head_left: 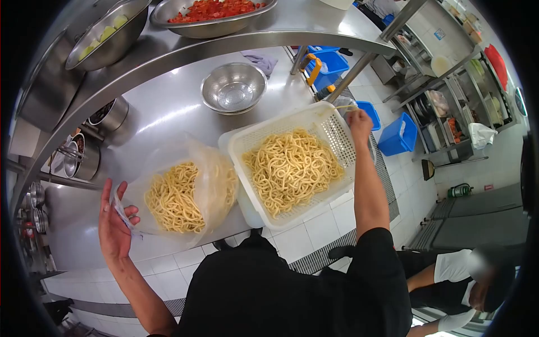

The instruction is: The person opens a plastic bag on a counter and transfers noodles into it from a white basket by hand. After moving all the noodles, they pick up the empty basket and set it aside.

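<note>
My left hand (117,224) has its fingers spread, and the rim of a clear plastic bag (216,194) lies against them. Inside the bag sits a heap of thick yellow noodles (175,199). To its right, a white perforated basket (339,132) holds a larger pile of the same noodles (292,168). My right hand (359,123) is closed above the basket's far right corner, pinching a single noodle strand (339,106) that sticks out to the left.
A steel colander bowl (233,90) stands behind the basket on the steel table (163,112). The overhead shelf (314,36) carries bowls of chopped red pieces (216,10) and green pieces (106,35). Blue bins (398,135) stand on the floor at right. Another person (449,281) is at lower right.
</note>
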A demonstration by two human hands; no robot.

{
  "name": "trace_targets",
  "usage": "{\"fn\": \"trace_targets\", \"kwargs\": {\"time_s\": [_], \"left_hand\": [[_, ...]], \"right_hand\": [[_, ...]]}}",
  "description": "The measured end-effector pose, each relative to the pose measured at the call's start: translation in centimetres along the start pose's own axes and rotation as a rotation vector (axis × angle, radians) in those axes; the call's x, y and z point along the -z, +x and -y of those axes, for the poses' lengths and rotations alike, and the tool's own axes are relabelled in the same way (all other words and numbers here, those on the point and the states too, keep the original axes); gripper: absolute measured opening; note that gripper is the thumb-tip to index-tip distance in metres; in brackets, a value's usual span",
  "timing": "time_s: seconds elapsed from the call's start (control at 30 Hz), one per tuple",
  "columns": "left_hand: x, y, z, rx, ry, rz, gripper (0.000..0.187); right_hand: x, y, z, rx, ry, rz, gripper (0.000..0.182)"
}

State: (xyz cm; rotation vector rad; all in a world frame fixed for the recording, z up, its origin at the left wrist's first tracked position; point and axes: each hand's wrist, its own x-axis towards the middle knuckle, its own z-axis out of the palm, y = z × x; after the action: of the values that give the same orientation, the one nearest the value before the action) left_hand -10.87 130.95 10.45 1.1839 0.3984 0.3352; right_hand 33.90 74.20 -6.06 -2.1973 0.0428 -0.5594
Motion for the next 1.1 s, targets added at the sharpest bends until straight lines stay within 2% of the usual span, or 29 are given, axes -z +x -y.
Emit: {"fn": "trace_targets", "kwargs": {"time_s": [0.03, 0.1, 0.17, 0.2, 0.27, 0.33, 0.4, 0.43, 0.47, 0.5, 0.53, 0.57, 0.6, 0.63, 0.7, 0.73, 0.77, 0.83, 0.87, 0.97, 1.0, 1.03, 1.1], "left_hand": [[0.1, 0.0, -0.1, -0.002, 0.001, -0.008, 0.077], [0.2, -0.1, -0.2, -0.003, 0.002, -0.021, 0.077], [0.1, -0.1, -0.2, 0.010, 0.012, -0.021, 0.077], [0.2, -0.1, -0.1, 0.007, 0.020, -0.020, 0.077], [0.1, -0.1, -0.1, 0.008, 0.031, -0.017, 0.077], [0.0, 0.1, -0.1, 0.005, 0.040, -0.016, 0.077], [0.0, 0.1, 0.0, -0.007, 0.031, -0.016, 0.077], [0.0, 0.2, 0.0, -0.016, 0.027, -0.005, 0.077], [0.1, 0.2, 0.1, -0.013, 0.024, -0.008, 0.077], [0.3, 0.2, 0.1, -0.019, 0.015, 0.002, 0.077], [0.6, 0.2, 0.1, -0.025, 0.008, 0.013, 0.077], [0.8, 0.1, 0.1, -0.023, 0.006, 0.012, 0.077], [1.1, 0.1, 0.1, -0.017, -0.003, 0.016, 0.076], [1.3, 0.1, 0.2, -0.015, -0.012, 0.019, 0.076], [1.2, 0.0, 0.3, -0.014, -0.025, 0.023, 0.075], [1.1, 0.1, 0.4, -0.016, -0.036, 0.029, 0.074], [1.1, 0.4, 0.5, -0.015, -0.039, 0.035, 0.074], [0.9, 0.6, 0.7, -0.009, -0.076, 0.075, 0.072], [0.9, 0.7, 0.6, -0.014, -0.082, 0.075, 0.072], [1.3, 0.6, 0.6, -0.013, -0.085, 0.097, 0.071], [1.5, 0.5, 0.7, -0.008, -0.085, 0.104, 0.072], [1.5, 0.6, 0.7, -0.015, -0.089, 0.110, 0.073], [1.6, 0.1, 0.8, -0.033, -0.117, 0.099, 0.072]], "right_hand": [[0.5, 1.3, -1.3, -0.047, 0.187, -0.078, 0.027], [3.8, 3.8, 1.0, -0.127, -0.031, -0.255, 0.031], [6.6, 7.5, 0.5, 0.010, -0.163, -0.365, 0.022], [7.5, 11.4, -3.5, 0.013, -0.267, -0.305, 0.027], [8.5, 13.4, -6.2, 0.009, -0.373, -0.242, 0.034], [10.5, 12.0, 0.3, 0.318, -0.769, -0.148, 0.044], [9.8, 6.2, 9.3, -0.040, -0.102, 0.443, 0.039], [9.1, 4.8, 7.2, -0.014, 0.046, 0.939, 0.040], [7.0, -0.1, 10.1, 0.131, -0.395, 1.109, 0.046], [6.3, -5.5, 13.2, 0.059, -0.634, 1.183, 0.070], [5.1, -8.8, 11.2, 0.003, -0.666, 1.304, 0.104], [3.0, -11.3, 4.7, 0.114, -0.608, 1.281, 0.124], [2.9, -14.0, 6.4, 0.152, -0.584, 1.157, 0.121], [2.0, -14.9, 7.3, 0.160, -0.588, 1.157, 0.121], [1.0, -16.8, 8.1, -0.172, -0.464, 0.843, 0.112], [0.2, -17.4, 8.3, -0.194, -0.496, 0.763, 0.101], [-0.2, -17.4, 7.6, -0.198, -0.499, 0.757, 0.101], [-0.4, -17.2, 6.8, -0.236, 0.040, 0.668, 0.097], [-0.1, -16.9, 6.5, -0.342, 0.238, 0.688, 0.096], [2.4, -16.6, 11.4, -0.296, 0.095, 0.686, 0.100], [2.2, -16.4, 9.8, -0.266, -0.023, 0.748, 0.100], [0.9, -16.9, 6.8, -0.262, -0.023, 0.747, 0.100], [-3.2, -17.3, 1.6, -0.128, -0.272, 0.709, 0.099]]}}
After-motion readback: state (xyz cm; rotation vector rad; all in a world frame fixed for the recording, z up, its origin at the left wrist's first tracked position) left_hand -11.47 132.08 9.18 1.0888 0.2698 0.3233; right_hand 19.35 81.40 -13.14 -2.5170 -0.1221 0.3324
